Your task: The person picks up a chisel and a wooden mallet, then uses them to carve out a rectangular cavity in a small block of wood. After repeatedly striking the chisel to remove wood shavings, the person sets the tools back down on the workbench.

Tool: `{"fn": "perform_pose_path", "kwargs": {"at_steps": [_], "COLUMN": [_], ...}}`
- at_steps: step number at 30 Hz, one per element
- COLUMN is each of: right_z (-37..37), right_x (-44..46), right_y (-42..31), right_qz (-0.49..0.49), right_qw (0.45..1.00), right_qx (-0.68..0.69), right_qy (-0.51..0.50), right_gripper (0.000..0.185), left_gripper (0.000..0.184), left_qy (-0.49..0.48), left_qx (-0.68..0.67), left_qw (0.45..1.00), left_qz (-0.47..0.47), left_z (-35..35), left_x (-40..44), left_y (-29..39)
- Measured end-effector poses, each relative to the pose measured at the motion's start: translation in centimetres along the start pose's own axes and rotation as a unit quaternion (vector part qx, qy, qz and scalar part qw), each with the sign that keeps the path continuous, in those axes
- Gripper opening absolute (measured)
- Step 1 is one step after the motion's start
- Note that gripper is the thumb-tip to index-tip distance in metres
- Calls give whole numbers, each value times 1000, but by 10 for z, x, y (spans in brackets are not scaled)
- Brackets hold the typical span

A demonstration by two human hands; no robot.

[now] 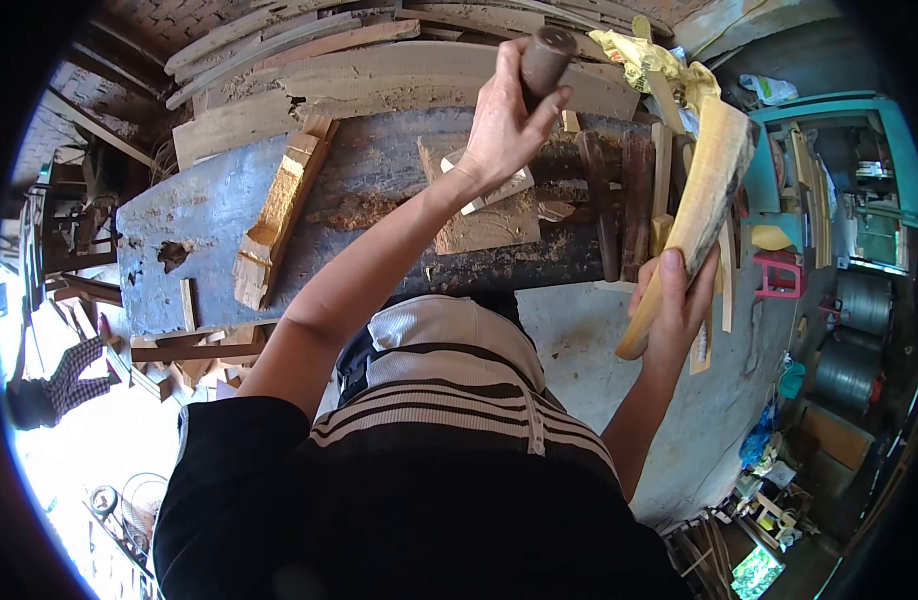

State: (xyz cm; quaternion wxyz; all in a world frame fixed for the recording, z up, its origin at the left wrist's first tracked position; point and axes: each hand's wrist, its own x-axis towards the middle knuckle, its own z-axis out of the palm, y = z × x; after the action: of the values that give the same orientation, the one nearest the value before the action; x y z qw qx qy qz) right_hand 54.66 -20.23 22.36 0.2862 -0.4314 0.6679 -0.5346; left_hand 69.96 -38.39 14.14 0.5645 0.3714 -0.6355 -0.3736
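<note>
My left hand (509, 125) is raised over the far side of the dark workbench (379, 165), its fingers wrapped round a dark brown cylindrical piece (547, 62) whose round end faces up. At the right, beyond the bench's end, my right hand (679, 290) grips the lower part of a long, slightly curved piece of pale wood (712, 175). Rough dark bark-like patches run along its right edge. Below my left wrist lies a flat wooden board (489, 228) with a smaller pale piece on it, partly hidden by my forearm.
A hollowed wooden block (282, 215) lies on the bench's left part. Dark wooden strips (636, 200) rest near its right end, by a yellow bag (644, 60). Long planks (379, 85) are stacked behind. A pink stool (779, 275) stands on the floor at right.
</note>
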Motion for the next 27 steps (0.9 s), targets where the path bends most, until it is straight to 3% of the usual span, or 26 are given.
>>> {"fn": "perform_pose_path", "kwargs": {"at_steps": [3, 5, 9, 11, 13, 14, 15, 16, 19, 21, 22, 23, 25, 27], "right_z": [-8, -9, -11, -17, -11, -16, -18, -15, 0, 0, 4, 6, 0, 0], "right_x": [4, 3, 2, 2, 12, 31, 35, 35, 21, 29, 35, 32, 38, 31], "right_y": [7, 4, -15, -13, -8, -3, -2, -11, -38, -39, -38, -35, -34, -44], "right_qz": [-23, -32, -58, -5, -113, -322, -360, -364, -189, -179, -221, -206, -241, -138], "right_qw": [999, 999, 998, 998, 989, 900, 869, 869, 981, 978, 948, 936, 937, 983], "right_qx": [-31, -38, 20, 69, -90, -291, -334, -333, -22, -103, -215, -272, -230, -107], "right_qy": [-15, -5, 4, 10, -11, -37, -49, -51, 24, -4, -79, -81, -105, -61], "right_gripper": [56, 55, 54, 59, 61, 64, 67, 67, 52, 66, 66, 68, 67, 64], "left_gripper": [53, 54, 49, 43, 38, 37, 36, 37, 37, 35, 36, 37, 40, 40], "left_qy": [-65, -152, -160, -176, -190, -198, -202, -224, -212, -196, -180, -165, -178, -167], "left_qx": [0, 30, -13, -36, -60, -48, -36, -14, -40, -39, -23, -7, -8, -9], "left_qw": [997, 988, 987, 983, 979, 978, 978, 975, 976, 979, 981, 982, 982, 983], "left_qz": [-29, 12, 18, 34, 46, 46, 46, 5, 6, 45, 66, 88, 62, 74], "left_z": [-2, -2, 7, 11, 16, 19, 22, 22, 25, 28, 29, 29, 28, 28], "left_x": [1, 7, 3, -3, -9, -12, -13, -13, -18, -23, -26, -28, -29, -31], "left_y": [8, 3, 4, 10, 12, 11, 10, 13, 12, 14, 17, 18, 21, 17]}}
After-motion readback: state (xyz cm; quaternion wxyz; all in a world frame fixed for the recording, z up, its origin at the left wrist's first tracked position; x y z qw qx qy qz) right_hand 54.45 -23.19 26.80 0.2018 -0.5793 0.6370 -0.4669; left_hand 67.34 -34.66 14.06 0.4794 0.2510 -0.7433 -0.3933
